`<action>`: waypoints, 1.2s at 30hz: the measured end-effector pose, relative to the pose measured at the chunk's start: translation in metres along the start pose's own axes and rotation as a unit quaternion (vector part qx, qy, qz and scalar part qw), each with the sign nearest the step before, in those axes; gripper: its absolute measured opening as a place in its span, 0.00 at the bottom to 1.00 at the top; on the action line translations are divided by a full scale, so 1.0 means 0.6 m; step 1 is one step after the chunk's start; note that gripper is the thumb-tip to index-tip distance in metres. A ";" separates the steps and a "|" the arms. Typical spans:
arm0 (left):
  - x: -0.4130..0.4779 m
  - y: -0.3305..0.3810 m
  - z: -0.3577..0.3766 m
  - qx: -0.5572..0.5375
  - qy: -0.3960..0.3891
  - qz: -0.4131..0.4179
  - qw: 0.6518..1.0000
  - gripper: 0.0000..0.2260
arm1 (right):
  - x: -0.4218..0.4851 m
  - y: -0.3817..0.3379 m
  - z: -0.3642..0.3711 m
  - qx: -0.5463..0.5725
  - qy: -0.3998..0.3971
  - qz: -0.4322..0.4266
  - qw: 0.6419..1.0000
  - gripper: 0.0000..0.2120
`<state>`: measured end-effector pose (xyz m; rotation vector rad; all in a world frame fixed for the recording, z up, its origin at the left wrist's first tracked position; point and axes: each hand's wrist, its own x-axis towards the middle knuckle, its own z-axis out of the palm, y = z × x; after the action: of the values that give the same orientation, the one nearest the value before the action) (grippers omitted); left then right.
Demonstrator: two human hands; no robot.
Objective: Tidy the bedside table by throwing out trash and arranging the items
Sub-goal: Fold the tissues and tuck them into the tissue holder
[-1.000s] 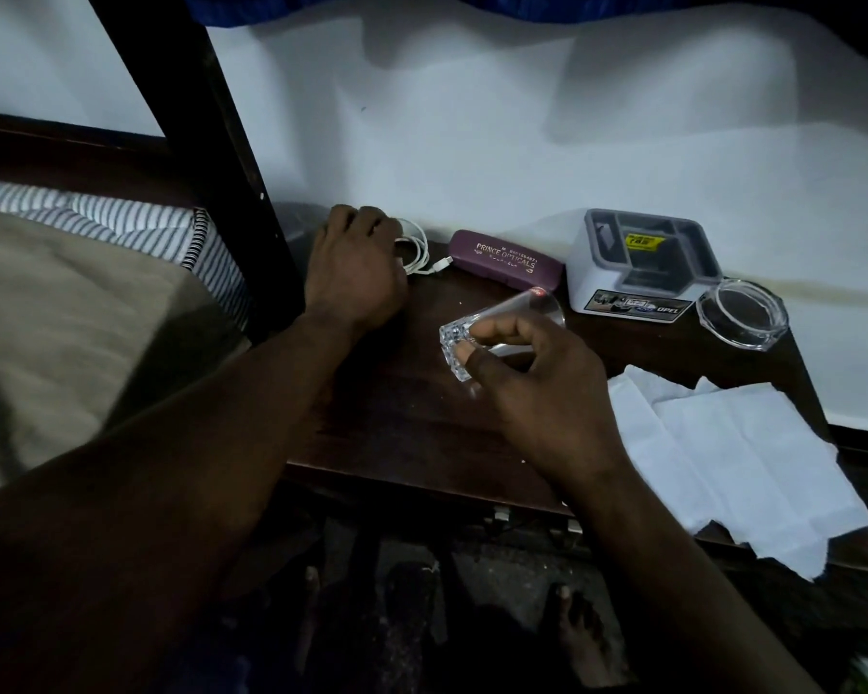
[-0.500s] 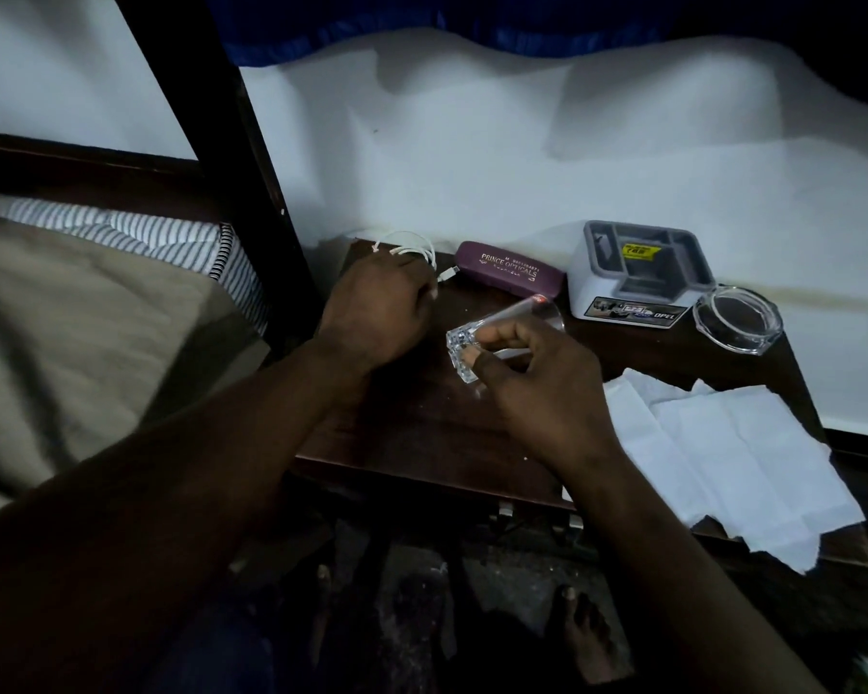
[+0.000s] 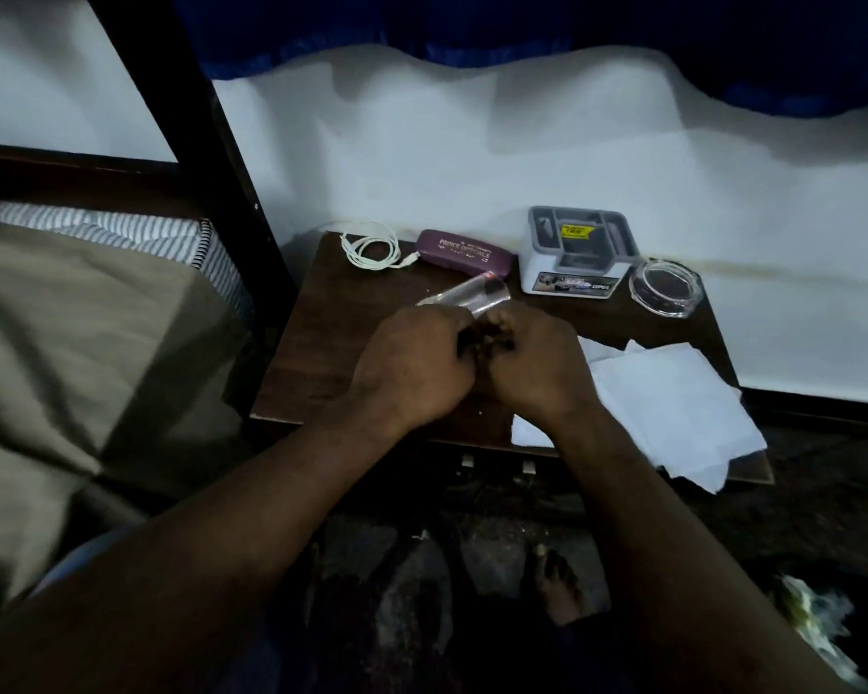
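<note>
Left hand (image 3: 417,365) and right hand (image 3: 539,365) met mid-tabletop (image 3: 332,353), fingers curled round a tilted clear glass (image 3: 472,295), with bare wood leftward to the edge, tissues (image 3: 672,408) overhanging the front-right edge, and cable (image 3: 372,251), glasses case (image 3: 464,253), organizer (image 3: 532,273) and ashtray (image 3: 665,309) lining the back edge.

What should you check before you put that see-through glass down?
1. Is the clear drinking glass held: ok, tilted between both hands.
2. Grip of the left hand: cannot tell, fingers hidden.
3. Grip of the right hand: ok, fingers curl at the glass.
4. Bare spot on the dark wooden table: ok, left side.
5. Are the white tissue sheets binned: not ok, overhanging the table's front edge.
</note>
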<state>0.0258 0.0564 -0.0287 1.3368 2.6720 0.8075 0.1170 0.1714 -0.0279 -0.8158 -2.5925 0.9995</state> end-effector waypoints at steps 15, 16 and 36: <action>0.038 0.056 0.076 0.018 -0.046 0.068 0.996 0.11 | -0.023 0.099 -0.044 -0.043 0.015 0.037 0.998 0.10; 0.040 0.058 0.080 0.021 -0.046 0.073 0.996 0.11 | -0.025 0.102 -0.048 -0.041 0.013 0.038 0.998 0.11; 0.059 0.052 0.125 0.101 -0.195 -0.027 0.975 0.23 | -0.064 0.160 -0.106 -0.137 -0.099 0.136 0.976 0.25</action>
<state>0.0468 0.1308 -0.0724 1.2928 2.5075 0.2360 0.2140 0.2421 -0.0472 -1.2256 -2.8893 0.8373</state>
